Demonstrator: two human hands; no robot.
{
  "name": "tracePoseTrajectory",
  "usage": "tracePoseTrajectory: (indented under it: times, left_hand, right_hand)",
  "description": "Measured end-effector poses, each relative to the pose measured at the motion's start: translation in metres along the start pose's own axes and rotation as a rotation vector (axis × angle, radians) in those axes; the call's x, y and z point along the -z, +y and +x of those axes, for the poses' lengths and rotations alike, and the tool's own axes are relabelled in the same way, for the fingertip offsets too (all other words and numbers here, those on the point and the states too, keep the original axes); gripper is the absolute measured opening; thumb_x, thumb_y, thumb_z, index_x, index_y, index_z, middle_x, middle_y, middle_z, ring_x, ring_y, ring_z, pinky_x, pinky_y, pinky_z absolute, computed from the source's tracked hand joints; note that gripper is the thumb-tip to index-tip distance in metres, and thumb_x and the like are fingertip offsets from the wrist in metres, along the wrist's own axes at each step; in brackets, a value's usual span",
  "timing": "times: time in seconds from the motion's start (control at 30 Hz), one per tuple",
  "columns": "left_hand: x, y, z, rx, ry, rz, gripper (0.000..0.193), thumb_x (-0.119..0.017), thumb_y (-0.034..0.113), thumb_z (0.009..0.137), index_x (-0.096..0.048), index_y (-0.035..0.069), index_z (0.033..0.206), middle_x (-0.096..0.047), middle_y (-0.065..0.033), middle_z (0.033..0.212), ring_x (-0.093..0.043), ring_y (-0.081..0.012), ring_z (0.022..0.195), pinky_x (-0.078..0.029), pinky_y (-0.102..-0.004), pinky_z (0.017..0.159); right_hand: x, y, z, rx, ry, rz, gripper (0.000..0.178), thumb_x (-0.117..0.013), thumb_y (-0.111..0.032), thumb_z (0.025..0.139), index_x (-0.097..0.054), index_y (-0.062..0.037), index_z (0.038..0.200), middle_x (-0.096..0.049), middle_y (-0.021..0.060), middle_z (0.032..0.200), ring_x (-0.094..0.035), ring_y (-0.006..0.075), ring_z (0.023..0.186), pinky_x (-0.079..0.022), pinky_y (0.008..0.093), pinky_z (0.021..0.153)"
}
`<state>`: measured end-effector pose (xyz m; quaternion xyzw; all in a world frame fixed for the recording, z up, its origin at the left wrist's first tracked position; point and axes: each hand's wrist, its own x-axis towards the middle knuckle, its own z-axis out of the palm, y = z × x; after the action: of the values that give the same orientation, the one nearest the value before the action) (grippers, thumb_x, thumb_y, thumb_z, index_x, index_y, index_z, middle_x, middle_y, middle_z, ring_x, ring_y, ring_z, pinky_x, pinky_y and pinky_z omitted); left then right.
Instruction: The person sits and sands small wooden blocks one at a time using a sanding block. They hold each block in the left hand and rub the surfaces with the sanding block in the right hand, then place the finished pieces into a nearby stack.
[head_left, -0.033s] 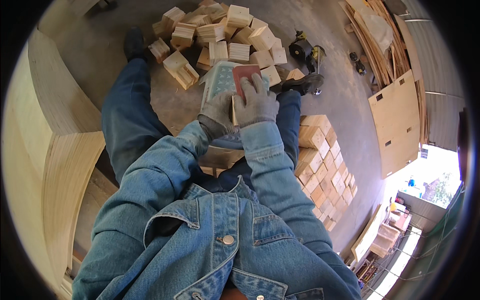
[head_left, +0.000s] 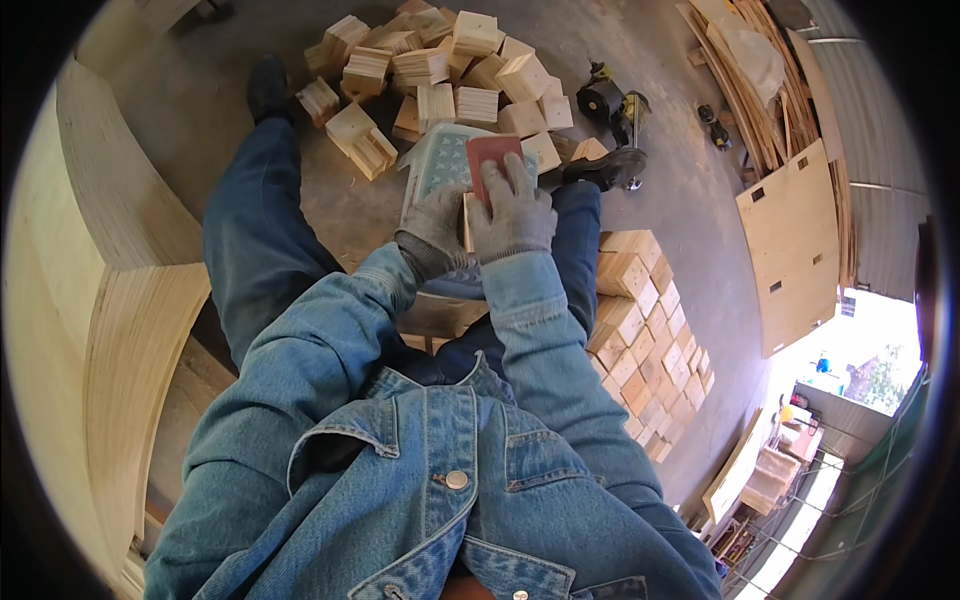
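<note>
My right hand [head_left: 513, 222], in a grey work glove, presses its fingers over a flat reddish piece [head_left: 494, 153] that looks like sandpaper. Just left of it, my left hand [head_left: 432, 230], gloved too, curls round a pale wooden block [head_left: 467, 225]. Only a thin strip of that block shows between the hands; the rest is hidden. Both hands are over a light-blue plastic stool or upturned crate [head_left: 452, 160] with a patterned top, between my legs.
Beyond the stool lies a heap of wooden blocks [head_left: 420, 68]. Right of my leg stands a neat stack of blocks [head_left: 650, 345]. Black-and-yellow power tools [head_left: 602, 103] rest near my right foot. A large plywood piece [head_left: 150, 330] rises at left; boards [head_left: 795, 245] lean at right.
My right hand and the reddish piece have slid very slightly toward me. The left hand stays in place.
</note>
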<state>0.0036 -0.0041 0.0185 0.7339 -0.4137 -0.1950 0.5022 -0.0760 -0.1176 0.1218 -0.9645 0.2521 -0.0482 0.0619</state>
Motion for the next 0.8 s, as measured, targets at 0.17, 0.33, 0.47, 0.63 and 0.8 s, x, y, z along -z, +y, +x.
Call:
tracePoseTrajectory:
  times: [0.17,0.33,0.47,0.63,0.8]
  left_hand:
    - [-0.018,-0.036,0.001,-0.023,-0.007,-0.308,0.078,-0.095,0.027,0.076,-0.057,0.01,0.142,-0.064,-0.012,0.139,-0.062,-0.0297,0.13,-0.051,-0.0419,0.112]
    - [-0.009,-0.012,0.005,-0.108,-0.025,-0.164,0.076,-0.094,0.025,0.078,-0.058,0.01,0.143,-0.066,-0.0114,0.14,-0.064,-0.0278,0.129,-0.051,-0.04,0.113]
    - [-0.006,-0.007,0.005,-0.106,-0.046,-0.143,0.075,-0.092,0.025,0.08,-0.056,0.01,0.145,-0.064,-0.0108,0.142,-0.063,-0.0272,0.131,-0.05,-0.04,0.115]
    - [-0.012,-0.033,0.001,0.028,-0.114,-0.312,0.085,-0.093,0.02,0.077,-0.048,0.011,0.149,-0.058,-0.0113,0.146,-0.058,-0.0262,0.135,-0.048,-0.0413,0.117]
    - [-0.014,-0.02,0.003,0.031,-0.083,-0.4,0.09,-0.098,0.02,0.072,-0.048,0.01,0.146,-0.058,-0.01,0.145,-0.058,-0.0272,0.133,-0.048,-0.041,0.117]
  right_hand:
    - [0.003,0.003,-0.076,0.114,0.055,0.054,0.057,-0.076,-0.034,0.087,-0.068,-0.0226,0.142,-0.051,0.0071,0.159,-0.059,0.0433,0.123,-0.05,0.0576,0.1]
    - [0.009,0.019,-0.134,0.172,0.068,0.084,0.06,-0.079,-0.032,0.084,-0.069,-0.0217,0.142,-0.053,0.0087,0.157,-0.057,0.0409,0.124,-0.048,0.0561,0.1]
    - [0.014,0.018,-0.126,0.198,0.101,0.055,0.06,-0.082,-0.027,0.079,-0.071,-0.0199,0.138,-0.056,0.0092,0.155,-0.06,0.0385,0.121,-0.049,0.0536,0.102]
    - [0.005,0.003,-0.055,0.15,0.062,0.037,0.056,-0.078,-0.03,0.084,-0.07,-0.0235,0.139,-0.056,0.0071,0.156,-0.06,0.0414,0.124,-0.049,0.0524,0.105]
    - [0.002,-0.003,0.019,-0.007,-0.026,0.029,0.056,-0.074,-0.038,0.09,-0.066,-0.0274,0.145,-0.053,0.0048,0.16,-0.06,0.0425,0.127,-0.047,0.0542,0.11]
